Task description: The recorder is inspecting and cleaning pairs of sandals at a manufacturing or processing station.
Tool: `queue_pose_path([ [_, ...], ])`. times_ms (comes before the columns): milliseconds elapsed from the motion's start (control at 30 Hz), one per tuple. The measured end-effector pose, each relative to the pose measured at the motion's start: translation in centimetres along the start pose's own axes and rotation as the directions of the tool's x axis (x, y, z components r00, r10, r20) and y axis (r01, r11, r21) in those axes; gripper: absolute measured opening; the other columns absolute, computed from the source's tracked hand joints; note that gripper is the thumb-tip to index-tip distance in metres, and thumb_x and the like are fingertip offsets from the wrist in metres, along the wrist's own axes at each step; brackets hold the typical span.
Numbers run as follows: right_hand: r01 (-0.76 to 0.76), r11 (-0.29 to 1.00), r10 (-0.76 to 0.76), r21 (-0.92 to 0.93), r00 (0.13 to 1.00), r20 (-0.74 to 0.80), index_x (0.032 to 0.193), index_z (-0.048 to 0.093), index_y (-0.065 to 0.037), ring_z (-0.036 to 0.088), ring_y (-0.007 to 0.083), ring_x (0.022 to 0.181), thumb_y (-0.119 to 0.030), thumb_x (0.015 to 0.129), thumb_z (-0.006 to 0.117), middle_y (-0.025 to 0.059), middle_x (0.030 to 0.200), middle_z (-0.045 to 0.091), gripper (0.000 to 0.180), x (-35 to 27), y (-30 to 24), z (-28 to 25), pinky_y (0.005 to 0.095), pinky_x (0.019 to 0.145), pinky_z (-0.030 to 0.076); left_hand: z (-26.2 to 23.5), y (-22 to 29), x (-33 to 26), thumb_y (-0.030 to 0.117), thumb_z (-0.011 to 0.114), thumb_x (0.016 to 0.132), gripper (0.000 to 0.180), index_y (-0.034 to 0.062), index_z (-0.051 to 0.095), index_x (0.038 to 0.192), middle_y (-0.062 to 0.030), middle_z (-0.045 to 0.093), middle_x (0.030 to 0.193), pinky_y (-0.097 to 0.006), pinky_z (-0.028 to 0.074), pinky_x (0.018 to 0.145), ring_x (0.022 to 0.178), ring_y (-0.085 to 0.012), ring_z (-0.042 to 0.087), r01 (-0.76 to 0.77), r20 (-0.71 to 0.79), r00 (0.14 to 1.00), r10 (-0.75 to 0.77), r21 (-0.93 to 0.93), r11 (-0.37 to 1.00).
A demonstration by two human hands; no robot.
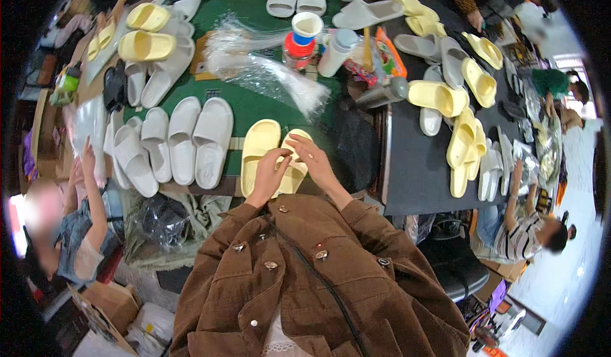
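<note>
A pair of pale yellow slippers lies side by side on the green table (254, 102) just in front of me. The left yellow slipper (258, 147) lies flat, apart from my fingers. My left hand (270, 175) and my right hand (312, 160) both grip the right yellow slipper (294, 169) near its strap, fingers curled over it. My brown corduroy sleeves come in from below.
Several white slippers (184, 140) lie in rows to the left. A heap of clear plastic bags (254, 64), a cup, a jar and a bottle stand behind. More yellow slippers (458, 102) cover the dark table on the right. Other people sit around.
</note>
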State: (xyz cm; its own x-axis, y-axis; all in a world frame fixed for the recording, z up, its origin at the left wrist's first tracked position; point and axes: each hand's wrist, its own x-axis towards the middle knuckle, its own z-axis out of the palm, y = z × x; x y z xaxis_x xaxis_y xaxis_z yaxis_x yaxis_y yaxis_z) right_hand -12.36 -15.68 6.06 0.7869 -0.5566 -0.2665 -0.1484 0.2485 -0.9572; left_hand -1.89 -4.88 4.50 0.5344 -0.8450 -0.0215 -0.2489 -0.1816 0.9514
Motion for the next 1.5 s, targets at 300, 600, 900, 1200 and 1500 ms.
queue_pose_path([
  [300,0.134,0.980,0.031,0.149,0.633,-0.773,0.097,0.059,-0.004,0.036,0.0025,0.056,-0.026,0.090,0.046,-0.0033,0.069,0.050,0.027,-6.3,-1.2,-16.7,0.0171,0.048,0.028,-1.5,-2.8,-1.9,0.004,0.052,0.080,0.023,0.0014,0.053,0.103,-0.0139,0.049,0.102,-0.034,0.043,0.080,0.092,-0.0281,0.051,0.048,-0.069,0.997,-0.031,0.255,0.966],
  [600,-0.235,0.819,-0.422,-0.523,0.371,-0.827,0.106,0.059,-0.002,0.052,0.0174,0.097,-0.015,0.088,0.045,0.0084,0.104,0.059,0.027,-12.7,-3.1,-34.3,0.0285,0.087,0.037,-2.7,-7.9,-4.9,0.010,0.056,0.078,0.034,0.0089,0.053,0.112,-0.0204,0.039,0.118,-0.042,0.034,0.090,0.110,-0.0376,0.037,0.125,0.129,0.974,-0.187,0.383,0.915],
  [900,-0.305,0.863,-0.182,-0.402,0.556,-0.811,0.121,0.050,-0.004,0.052,0.0156,0.097,-0.018,0.087,0.046,0.0100,0.111,0.056,0.037,-3.9,-4.4,-41.6,0.0242,0.082,0.040,-0.1,-7.7,-3.9,0.022,0.064,0.071,0.051,0.0193,0.046,0.118,-0.0209,0.031,0.124,-0.059,0.032,0.080,0.121,-0.0401,0.025,0.052,0.228,0.919,-0.321,0.737,0.674],
  [1200,-0.253,0.966,0.110,0.047,0.241,-0.964,0.090,0.061,-0.010,0.038,0.0092,0.042,-0.037,0.079,0.060,-0.0017,0.054,0.041,0.029,-3.1,-2.0,-47.1,0.0215,0.037,0.029,1.5,-8.3,-3.9,0.017,0.065,0.064,0.044,0.0109,0.048,0.104,-0.0136,0.041,0.110,-0.051,0.035,0.075,0.111,-0.0336,0.035,-0.009,0.086,0.992,-0.093,0.778,0.628],
  [1500,0.055,0.906,-0.417,-0.421,0.302,-0.858,0.122,0.048,-0.004,0.047,0.0166,0.105,-0.004,0.084,0.042,0.0099,0.123,0.048,0.039,-11.8,-5.2,-34.3,0.0270,0.081,0.040,-3.9,-3.2,-2.8,0.010,0.058,0.067,0.027,0.0035,0.052,0.093,-0.0140,0.047,0.095,-0.044,0.035,0.078,0.096,-0.0306,0.044,0.137,-0.235,0.971,0.052,0.717,0.684],
])
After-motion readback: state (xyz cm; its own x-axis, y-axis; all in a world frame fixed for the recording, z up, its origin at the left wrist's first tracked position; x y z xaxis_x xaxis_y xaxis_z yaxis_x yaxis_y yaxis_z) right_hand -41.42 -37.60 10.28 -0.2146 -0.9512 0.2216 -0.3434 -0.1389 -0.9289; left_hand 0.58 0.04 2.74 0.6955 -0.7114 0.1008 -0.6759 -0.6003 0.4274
